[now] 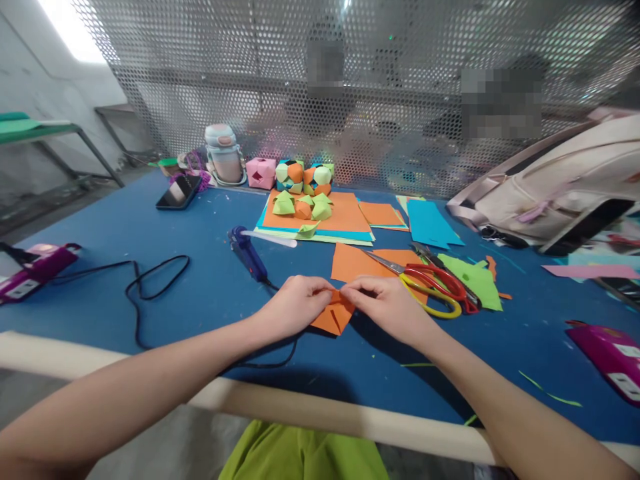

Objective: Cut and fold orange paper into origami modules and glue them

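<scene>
A small folded piece of orange paper (336,320) is held between my two hands near the front of the blue table. My left hand (299,303) pinches its upper left edge between thumb and fingers. At its upper right edge, my right hand (387,303) pinches it too. Creases show on the paper's face. Just beyond lies a flat orange sheet (347,261), partly under red-handled scissors (435,279) and a yellow-handled pair (445,312). A blue glue gun (249,257) with a white glue stick lies left of the sheet.
Folded green and orange paper pieces (321,208) rest on stacked sheets (350,212), with paper balls (317,179) and a bottle (224,157) behind. Purple power strips (37,270) sit at both sides. A bag (555,173) stands right; a phone (179,192) lies left. A black cord (134,300) crosses the left.
</scene>
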The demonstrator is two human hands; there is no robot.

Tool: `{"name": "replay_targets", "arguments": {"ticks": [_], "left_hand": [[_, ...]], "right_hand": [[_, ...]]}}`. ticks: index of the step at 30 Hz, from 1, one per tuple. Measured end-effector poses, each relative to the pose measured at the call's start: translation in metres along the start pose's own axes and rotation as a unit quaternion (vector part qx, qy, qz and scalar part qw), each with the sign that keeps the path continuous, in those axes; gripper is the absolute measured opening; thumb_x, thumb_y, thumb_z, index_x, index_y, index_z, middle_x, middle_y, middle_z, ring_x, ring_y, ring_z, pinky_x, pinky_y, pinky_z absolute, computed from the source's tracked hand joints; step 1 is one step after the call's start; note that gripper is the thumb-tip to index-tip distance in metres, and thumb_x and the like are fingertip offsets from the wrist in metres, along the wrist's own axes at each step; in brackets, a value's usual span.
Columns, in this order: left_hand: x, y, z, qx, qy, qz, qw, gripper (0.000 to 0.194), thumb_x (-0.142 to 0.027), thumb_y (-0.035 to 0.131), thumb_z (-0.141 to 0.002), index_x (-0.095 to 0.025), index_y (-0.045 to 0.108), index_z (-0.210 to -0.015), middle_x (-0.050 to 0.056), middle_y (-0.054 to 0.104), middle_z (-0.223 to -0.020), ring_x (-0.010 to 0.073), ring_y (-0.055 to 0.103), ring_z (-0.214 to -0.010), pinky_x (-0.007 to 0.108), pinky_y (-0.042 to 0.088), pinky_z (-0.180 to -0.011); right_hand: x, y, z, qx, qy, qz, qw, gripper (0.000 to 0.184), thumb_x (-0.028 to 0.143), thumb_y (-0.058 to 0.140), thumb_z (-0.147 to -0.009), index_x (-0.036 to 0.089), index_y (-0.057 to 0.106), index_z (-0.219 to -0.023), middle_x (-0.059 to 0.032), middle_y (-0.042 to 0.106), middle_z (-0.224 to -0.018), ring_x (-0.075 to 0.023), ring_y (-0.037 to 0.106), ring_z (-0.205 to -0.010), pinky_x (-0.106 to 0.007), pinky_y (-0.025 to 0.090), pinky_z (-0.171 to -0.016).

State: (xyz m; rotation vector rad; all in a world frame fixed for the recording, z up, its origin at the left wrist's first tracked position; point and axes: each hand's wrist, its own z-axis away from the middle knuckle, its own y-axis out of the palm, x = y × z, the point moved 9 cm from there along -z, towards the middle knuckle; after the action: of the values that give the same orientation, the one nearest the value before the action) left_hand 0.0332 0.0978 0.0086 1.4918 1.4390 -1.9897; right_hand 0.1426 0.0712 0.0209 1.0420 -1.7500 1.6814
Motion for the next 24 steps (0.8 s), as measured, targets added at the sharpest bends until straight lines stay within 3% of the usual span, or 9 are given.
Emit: {"name": "replay_targets", "arguments": {"ticks": [10,17,24], "left_hand": [[0.0,-0.001,-0.001,0.005,-0.004,0.002,1.0,0.03,-0.024,0.043,-0.079,-0.013,0.071,-0.082,0.003,0.07,-0.079,0.0142,0.057,-0.07,0.022,0.042,-0.065],[-0.011,0.0,0.004,0.012,0.029,-0.071,0.997,0.028,-0.021,0.043,-0.08,-0.013,0.07,-0.08,0.002,0.068,-0.07,0.0114,0.054,-0.061,0.02,0.037,-0.057],[-0.014,-0.002,0.004,0.001,0.048,-0.083,0.995,0.025,-0.016,0.05,-0.075,-0.014,0.07,-0.089,0.002,0.071,-0.077,0.0127,0.06,-0.066,0.02,0.041,-0.061]], "right_hand": [[0.017,-0.001,0.004,0.013,-0.097,0.043,0.994,0.02,0.025,0.05,-0.087,0.018,0.066,-0.075,-0.0019,0.064,-0.072,-0.0144,0.06,-0.067,-0.026,0.045,-0.065],[0.011,0.005,0.004,0.057,-0.052,0.062,0.995,0.017,0.023,0.052,-0.086,0.019,0.065,-0.075,-0.0004,0.067,-0.073,-0.0141,0.06,-0.068,-0.025,0.044,-0.064],[0.031,0.002,0.01,-0.011,-0.182,0.112,0.977,0.018,0.018,0.05,-0.089,0.015,0.063,-0.078,-0.0035,0.062,-0.072,-0.0132,0.056,-0.064,-0.025,0.043,-0.06]]}}
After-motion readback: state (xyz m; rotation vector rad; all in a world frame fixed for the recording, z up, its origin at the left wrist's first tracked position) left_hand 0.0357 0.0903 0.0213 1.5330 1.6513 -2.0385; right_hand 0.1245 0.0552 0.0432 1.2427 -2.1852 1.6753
